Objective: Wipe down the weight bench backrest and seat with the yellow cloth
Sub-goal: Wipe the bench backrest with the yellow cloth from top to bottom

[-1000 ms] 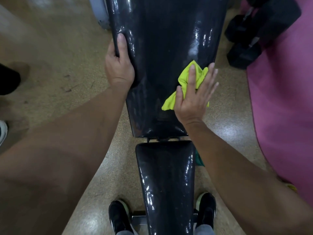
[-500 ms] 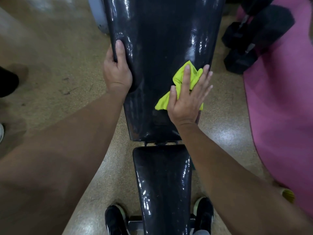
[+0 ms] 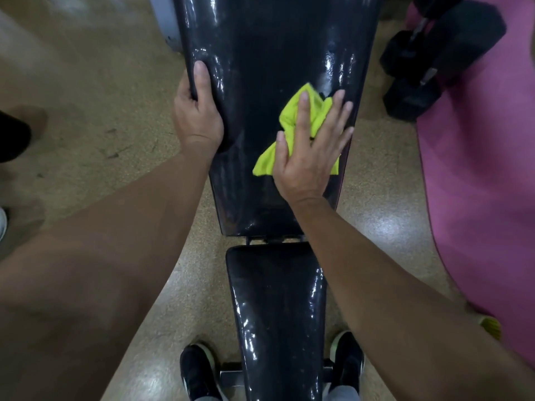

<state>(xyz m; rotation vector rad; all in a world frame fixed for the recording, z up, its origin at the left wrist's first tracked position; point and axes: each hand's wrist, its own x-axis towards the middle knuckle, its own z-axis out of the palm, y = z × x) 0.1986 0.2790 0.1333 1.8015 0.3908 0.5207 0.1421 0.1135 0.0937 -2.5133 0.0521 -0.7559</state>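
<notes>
The right hand (image 3: 311,149) is pressing the yellow cloth (image 3: 298,125) flat against the backrest (image 3: 260,53) with straight, spread fingers, working the lower part toward the 3 o'clock edge. The left hand (image 3: 198,111) is gripping the backrest's 9 o'clock edge, thumb on top, bracing it. The backrest is shining with wet-looking streaks above the cloth, so much of it is probably wiped already; its lowest strip is likely pending. The seat (image 3: 275,314), at 6 o'clock between two black shoes (image 3: 199,371), is glossy too, so I cannot tell whether it is done.
</notes>
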